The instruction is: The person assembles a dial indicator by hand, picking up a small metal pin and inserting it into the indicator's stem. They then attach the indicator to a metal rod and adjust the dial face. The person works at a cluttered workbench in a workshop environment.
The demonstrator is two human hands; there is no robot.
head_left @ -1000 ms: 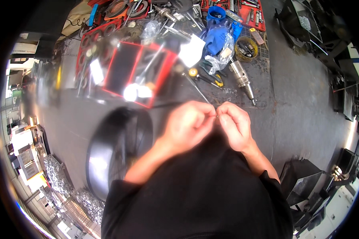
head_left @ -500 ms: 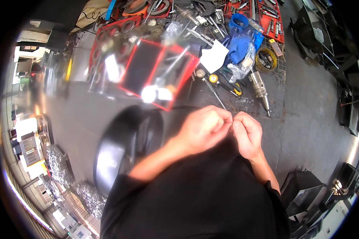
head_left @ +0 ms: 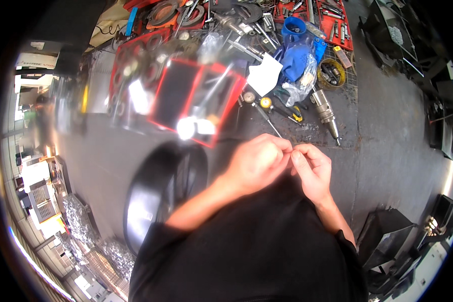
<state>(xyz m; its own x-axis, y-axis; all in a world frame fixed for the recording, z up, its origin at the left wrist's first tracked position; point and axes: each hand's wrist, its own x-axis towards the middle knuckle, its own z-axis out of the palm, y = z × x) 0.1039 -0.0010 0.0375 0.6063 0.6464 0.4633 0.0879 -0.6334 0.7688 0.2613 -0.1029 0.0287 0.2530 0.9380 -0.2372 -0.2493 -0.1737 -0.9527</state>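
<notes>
My left hand (head_left: pixel 259 163) and my right hand (head_left: pixel 313 168) meet in front of my body, fingertips almost touching. Both have their fingers curled into a pinch. Whatever sits between them, if anything, is too small or hidden to name. Just beyond the hands, the thin rod of a dial bore gauge (head_left: pixel 268 121) points toward them. A yellow-rimmed dial gauge (head_left: pixel 266 102) lies beside it. Farther right rests a metal tool holder with a cutter (head_left: pixel 325 117), its tip toward me.
A blurred red-edged case (head_left: pixel 178 93) covers part of the cluttered bench at left. White paper (head_left: pixel 265 74), a blue cloth (head_left: pixel 296 65) in plastic and a yellow round tin (head_left: pixel 332 73) lie at the back. A shiny black curved object (head_left: pixel 151 186) stands by my left forearm.
The view has shifted slightly, so the bench things sit a little lower and farther left. My hands stay together in nearly the same pose, with the right fingertips turned slightly.
</notes>
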